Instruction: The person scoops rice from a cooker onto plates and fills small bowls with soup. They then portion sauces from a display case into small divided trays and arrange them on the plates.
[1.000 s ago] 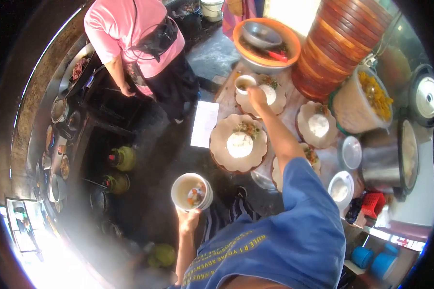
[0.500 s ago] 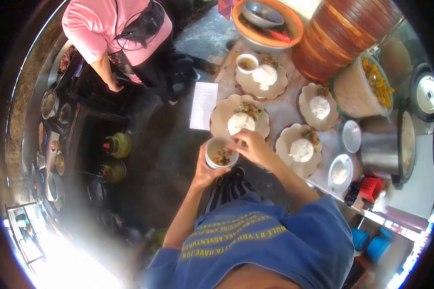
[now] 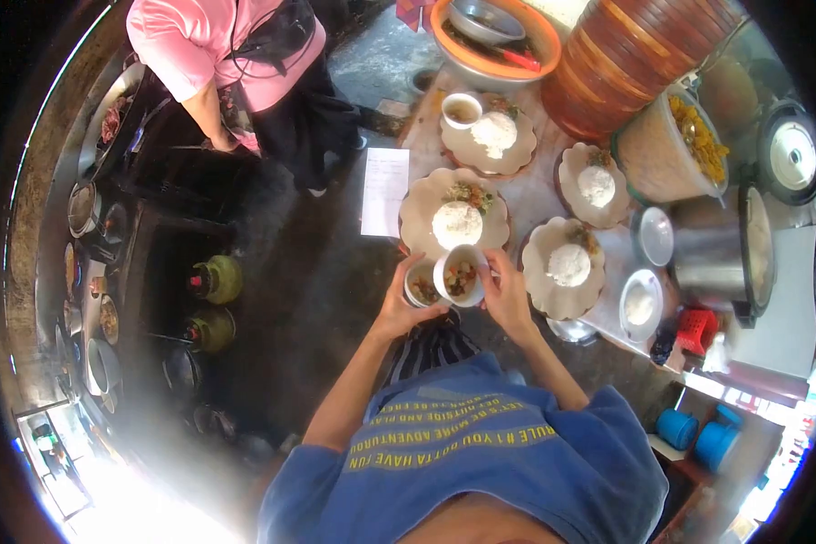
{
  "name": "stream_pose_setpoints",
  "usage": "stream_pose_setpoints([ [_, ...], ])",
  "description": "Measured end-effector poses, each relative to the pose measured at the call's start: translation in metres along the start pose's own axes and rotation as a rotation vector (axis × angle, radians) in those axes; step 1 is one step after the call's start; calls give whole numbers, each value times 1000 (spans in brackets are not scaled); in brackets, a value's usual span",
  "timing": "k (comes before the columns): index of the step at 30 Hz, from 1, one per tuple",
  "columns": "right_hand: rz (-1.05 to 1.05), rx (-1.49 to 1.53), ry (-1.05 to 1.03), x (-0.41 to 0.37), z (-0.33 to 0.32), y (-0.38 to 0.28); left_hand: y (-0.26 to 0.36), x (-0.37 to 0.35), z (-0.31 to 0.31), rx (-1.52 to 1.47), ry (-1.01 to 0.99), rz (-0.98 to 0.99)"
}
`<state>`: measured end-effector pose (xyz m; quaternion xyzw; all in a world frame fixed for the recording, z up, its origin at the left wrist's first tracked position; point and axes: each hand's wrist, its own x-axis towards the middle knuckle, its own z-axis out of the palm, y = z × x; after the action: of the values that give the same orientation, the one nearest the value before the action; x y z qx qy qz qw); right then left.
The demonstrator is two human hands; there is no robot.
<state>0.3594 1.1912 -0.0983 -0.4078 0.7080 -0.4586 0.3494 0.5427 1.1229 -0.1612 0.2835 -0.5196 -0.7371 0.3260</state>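
My left hand [image 3: 403,310] is wrapped round a small white bowl [image 3: 417,272] holding bits of vegetable or soup. Against it, slightly overlapping, is a second white bowl [image 3: 456,257] with similar contents, gripped at its right side by my right hand [image 3: 508,296]. Both bowls are tilted a little. Just beyond them lies a scalloped beige plate [image 3: 417,207] with a mound of white rice [image 3: 457,225] and chopped vegetables [image 3: 470,195]. To the right of my right hand is another scalloped plate [image 3: 542,288] with rice.
Further back on the table stand a plate [image 3: 462,152] with rice and a white cup [image 3: 462,110], a smaller plate [image 3: 618,203], and a tub of yellow food [image 3: 653,159]. A written sheet [image 3: 384,190] lies left. A person in pink [image 3: 186,54] stands far left.
My right hand, earlier pinching near the rim of the bowl in my left hand, now holds a second bowl beside it. My view has shifted slightly.
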Motion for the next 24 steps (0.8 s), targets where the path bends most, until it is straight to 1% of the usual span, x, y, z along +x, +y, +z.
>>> stream_pose_setpoints([
  [1,10,-2,5,-2,-3,2,-1,-2,-5,31,5,-6],
  [5,64,-2,43,-4,-24,15,-2,-15,-21,-50,61,-24],
  [6,27,-61,48,-1,-34,27,1,-19,-23,-91,78,-52],
  [7,37,-63,54,4,-42,37,6,-24,-25,-94,71,-62],
  [9,85,-171,234,18,-57,55,12,-31,-29,-202,95,-91],
  [10,95,-173,244,28,-62,71,11,-34,-31,-204,85,-71],
  [12,-95,-352,297,48,-69,97,9,-39,-34,-201,74,-82],
  [13,-91,-355,304,55,-69,96,8,-41,-35,-196,73,-86],
  [15,-65,-548,284,64,-59,90,7,-43,-35,-173,58,-96],
  [16,-60,-548,288,69,-56,93,8,-45,-34,-154,44,-102],
  [18,-89,-673,236,77,-48,100,13,-48,-32,-133,27,-111],
  [19,-86,-673,238,80,-45,99,16,-49,-30,-147,21,-133],
  [21,-17,-823,190,83,-37,97,15,-53,-30,-163,14,-158],
  [24,-70,-834,223,91,-28,124,9,-57,-31,-121,13,-159],
])
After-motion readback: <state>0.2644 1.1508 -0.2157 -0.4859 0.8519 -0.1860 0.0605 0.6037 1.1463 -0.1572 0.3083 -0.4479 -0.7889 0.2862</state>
